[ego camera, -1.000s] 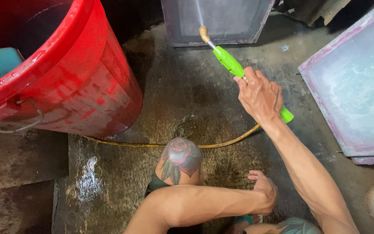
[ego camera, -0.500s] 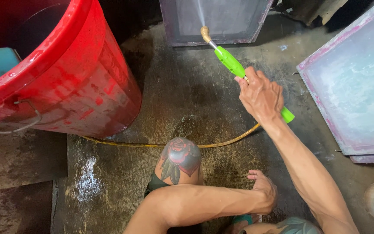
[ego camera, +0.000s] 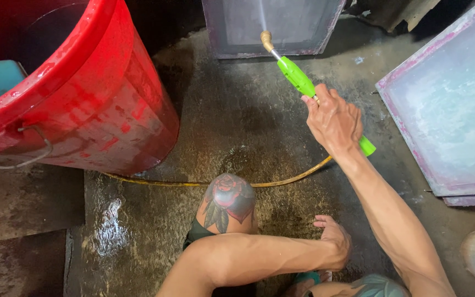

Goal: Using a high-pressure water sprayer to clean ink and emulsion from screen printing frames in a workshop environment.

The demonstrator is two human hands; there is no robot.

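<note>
One green spray wand [ego camera: 299,80] is the thing in hand — it slants toward eleven o'clock from the right hand [ego camera: 333,120], which is closed around its grip, and its brass nozzle [ego camera: 266,40] throws a thin jet onto the grey framed screen [ego camera: 273,25] propped at twelve o'clock. To rinse well, I judge the jet should sweep evenly across the mesh with the wrist steady. The left hand [ego camera: 333,240] lies relaxed and holds nothing, draped by the lower leg near six o'clock. A yellow hose [ego camera: 281,182] runs across the wet floor [ego camera: 237,121]. A red tub [ego camera: 83,93] stands at nine o'clock — a second screen [ego camera: 446,110] leans at three.
</note>
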